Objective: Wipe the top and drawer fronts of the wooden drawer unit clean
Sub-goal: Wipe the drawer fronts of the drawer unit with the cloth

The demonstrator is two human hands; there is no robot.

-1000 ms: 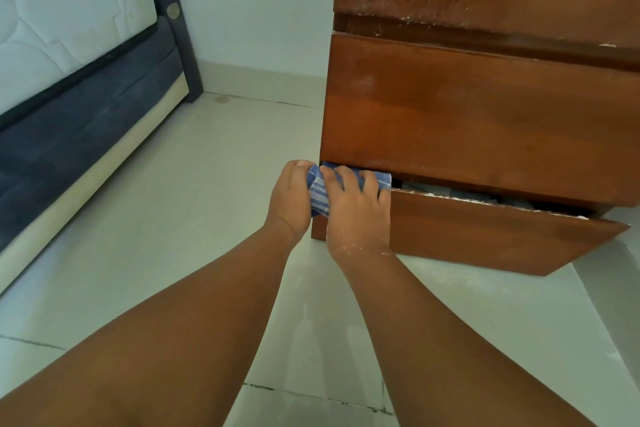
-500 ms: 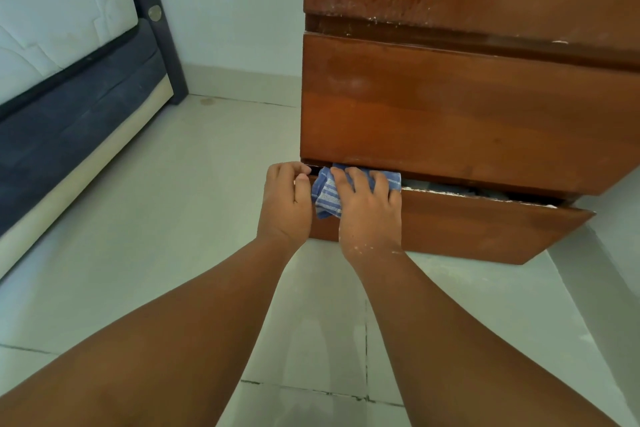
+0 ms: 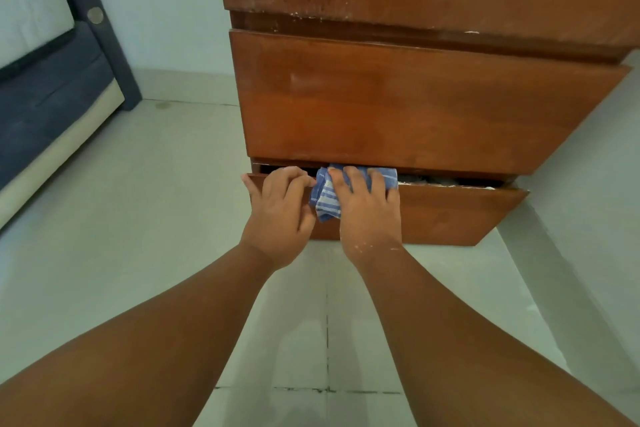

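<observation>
Reddish-brown wood fills the far right of my view: the drawer unit (image 3: 415, 107) stands on the pale tiled floor (image 3: 138, 236), and its top is cut off by the upper edge of the frame. Left of it I see open floor running out to a bed (image 3: 45, 104) with a dark base and a white mattress, which is well apart from the unit. A pale wall (image 3: 166, 10) closes off the far side. A narrower strip of floor lies to the right of the unit.

The middle drawer front (image 3: 398, 104) sits flush. The bottom drawer (image 3: 450, 215) is pulled out a little toward me, leaving a dark slot along its top edge. Inside that slot I can make out something pale and crumpled, but I cannot tell what it is. White flecks dot the rims.

Both forearms reach in from the near edge. My left hand (image 3: 280, 215) grips the drawer's near-left corner, fingers curled over the top edge and thumb at the side. My right hand (image 3: 367, 215) lies just beside it, fingers spread and bent over the blue-and-white striped cloth (image 3: 325, 198), holding it on the drawer's top edge. Its thumb is hidden. A bunched fold of cloth hangs between the two hands against the drawer front.
</observation>
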